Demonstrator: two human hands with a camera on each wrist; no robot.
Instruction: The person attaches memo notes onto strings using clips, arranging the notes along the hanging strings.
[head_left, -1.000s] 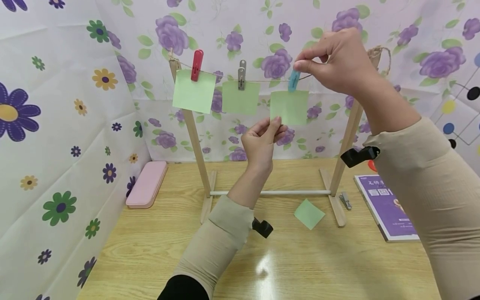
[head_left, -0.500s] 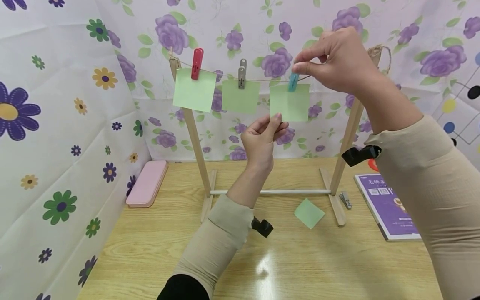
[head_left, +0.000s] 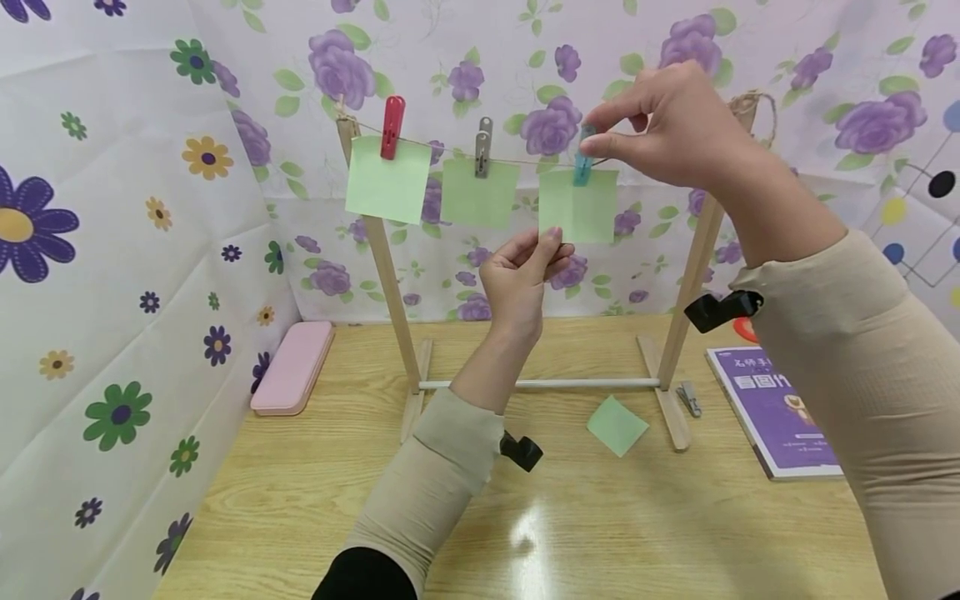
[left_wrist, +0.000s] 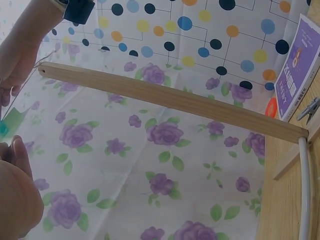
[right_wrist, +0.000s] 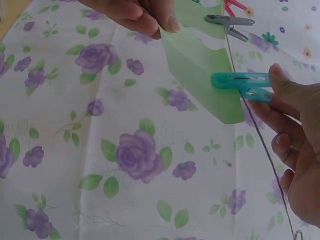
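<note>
In the head view, my right hand (head_left: 686,129) holds a blue clothespin (head_left: 582,167) between thumb and forefinger at its handle end. The clothespin sits on the string, its jaws over the top edge of a green paper square (head_left: 577,208). My left hand (head_left: 519,279) pinches that square at its lower edge, thumb in front. Seen from the right wrist, the turquoise clothespin (right_wrist: 240,85) overlaps the green sheet (right_wrist: 200,75), which bends slightly. To the left, a grey clothespin (head_left: 483,150) and a red clothespin (head_left: 392,129) each hold another green square on the string.
A wooden frame (head_left: 693,275) carries the string. One green square (head_left: 617,426) and a grey clothespin (head_left: 688,399) lie on the table (head_left: 360,500). A purple book (head_left: 780,417) is at right, with a red object behind it; a pink case (head_left: 294,367) is at left.
The green square rose a little under the blue clothespin, so its top edge came up to the clothespin's jaws. My right thumb and forefinger have spread apart on the handles.
</note>
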